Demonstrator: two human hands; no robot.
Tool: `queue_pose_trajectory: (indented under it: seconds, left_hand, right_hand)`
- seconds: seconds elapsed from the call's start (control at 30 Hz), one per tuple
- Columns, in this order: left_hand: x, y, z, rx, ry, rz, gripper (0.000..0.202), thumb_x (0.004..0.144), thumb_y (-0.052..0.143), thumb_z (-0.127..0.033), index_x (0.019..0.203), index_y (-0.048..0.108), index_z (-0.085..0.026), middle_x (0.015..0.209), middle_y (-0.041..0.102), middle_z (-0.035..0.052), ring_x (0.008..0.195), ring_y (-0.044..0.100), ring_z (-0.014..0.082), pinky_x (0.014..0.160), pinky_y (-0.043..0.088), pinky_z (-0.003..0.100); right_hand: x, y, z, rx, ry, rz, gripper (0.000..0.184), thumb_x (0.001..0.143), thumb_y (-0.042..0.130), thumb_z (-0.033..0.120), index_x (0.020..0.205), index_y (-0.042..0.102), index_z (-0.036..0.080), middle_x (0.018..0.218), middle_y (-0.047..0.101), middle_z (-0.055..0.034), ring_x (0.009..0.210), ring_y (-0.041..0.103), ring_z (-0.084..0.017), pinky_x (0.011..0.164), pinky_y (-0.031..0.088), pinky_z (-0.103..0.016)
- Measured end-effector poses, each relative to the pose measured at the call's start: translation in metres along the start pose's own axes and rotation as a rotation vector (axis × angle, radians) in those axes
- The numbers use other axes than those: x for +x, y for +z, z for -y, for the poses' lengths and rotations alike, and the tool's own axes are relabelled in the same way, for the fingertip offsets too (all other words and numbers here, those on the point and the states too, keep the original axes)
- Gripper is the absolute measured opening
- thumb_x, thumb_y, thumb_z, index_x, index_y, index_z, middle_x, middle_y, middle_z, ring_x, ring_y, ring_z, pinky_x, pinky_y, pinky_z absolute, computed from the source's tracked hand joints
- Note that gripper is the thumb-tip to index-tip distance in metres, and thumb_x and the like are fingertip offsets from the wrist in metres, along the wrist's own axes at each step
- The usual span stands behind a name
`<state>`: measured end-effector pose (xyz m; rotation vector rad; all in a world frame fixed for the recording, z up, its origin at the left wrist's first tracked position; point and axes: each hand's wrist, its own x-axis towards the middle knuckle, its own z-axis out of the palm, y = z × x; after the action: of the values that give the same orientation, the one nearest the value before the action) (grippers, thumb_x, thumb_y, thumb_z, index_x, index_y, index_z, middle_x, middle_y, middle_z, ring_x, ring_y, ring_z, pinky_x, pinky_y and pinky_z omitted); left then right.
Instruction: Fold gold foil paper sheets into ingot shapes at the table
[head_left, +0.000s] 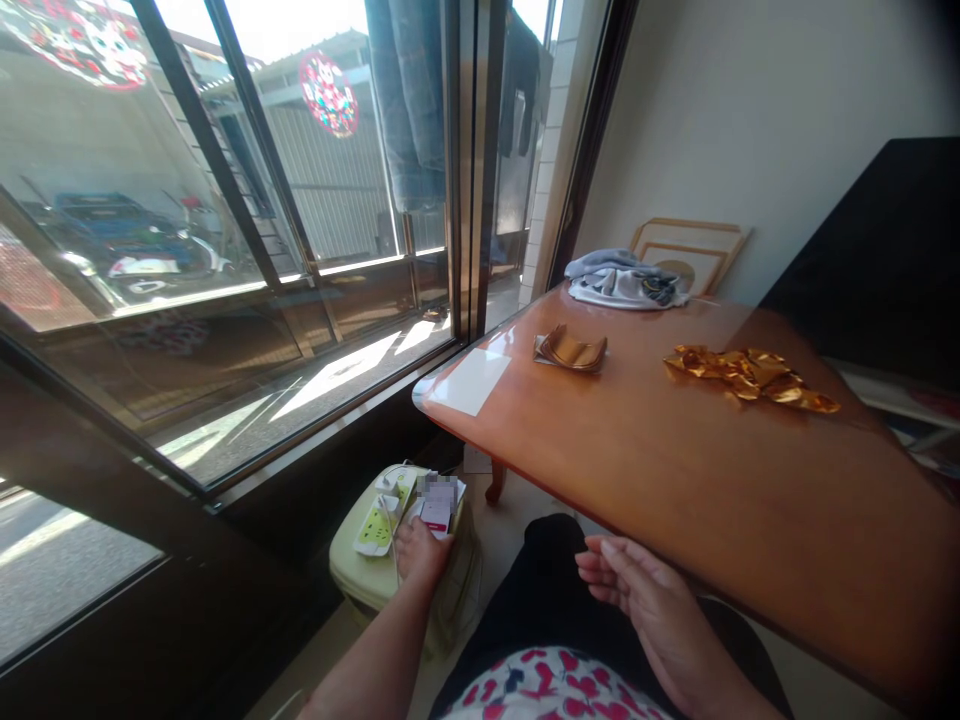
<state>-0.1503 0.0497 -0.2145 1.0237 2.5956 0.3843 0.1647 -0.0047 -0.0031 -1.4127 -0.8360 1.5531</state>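
Note:
My left hand [424, 552] reaches down to a pale green plastic bin [367, 570] and touches the lower edge of a white packet with a pink label [436, 510]. Its text is blurred out. Beside the packet, a white and green card with a cord [377, 525] lies on the lid. My right hand [637, 600] hangs open and empty over my lap, just below the edge of an orange-brown wooden table [675, 470]. Crumpled gold foil [750, 378], a folded copper-coloured foil piece [570, 350] and a white paper sheet [469, 382] lie on the tabletop.
A grey and white folded cloth [622, 280] lies at the table's far end, before a leaning wooden frame [686, 255]. A large dark-framed glass window [300, 300] runs along the left. My black trousers [547, 600] and a red-patterned cloth [551, 688] fill the bottom.

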Motion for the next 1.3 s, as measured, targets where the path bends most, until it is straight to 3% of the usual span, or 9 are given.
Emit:
queue_pose_trajectory:
  seconds: [0.53,0.7,1.3]
  left_hand:
    - [-0.010,0.000,0.011,0.129,0.073,-0.031,0.081,0.074,0.066,-0.063,0.136,0.047,-0.014,0.137,0.048,0.0218,0.128,0.045,0.0396,0.105,0.035,0.046]
    - [-0.012,-0.001,0.013,0.158,0.076,-0.032,0.074,0.076,0.064,-0.064,0.131,0.051,-0.017,0.133,0.051,0.0181,0.125,0.047,0.0392,0.102,0.037,0.046]
    - [-0.015,0.004,0.014,0.196,0.101,-0.051,0.083,0.077,0.058,-0.069,0.137,0.046,-0.013,0.132,0.051,0.0208,0.121,0.050,0.0381,0.100,0.038,0.045]
  right_hand:
    - [0.004,-0.004,-0.004,0.022,0.024,0.016,0.046,0.074,0.079,0.058,0.099,0.076,0.019,0.094,0.078,-0.0118,0.094,0.071,-0.029,0.081,0.054,-0.039]
    - [0.007,-0.007,-0.009,0.016,0.030,0.018,0.047,0.073,0.079,0.059,0.099,0.076,0.019,0.094,0.078,-0.0121,0.094,0.071,-0.029,0.081,0.054,-0.039]
    - [0.009,-0.012,-0.010,-0.022,0.039,0.079,0.050,0.073,0.077,0.064,0.096,0.077,0.020,0.093,0.078,-0.0107,0.091,0.070,-0.028,0.079,0.053,-0.037]
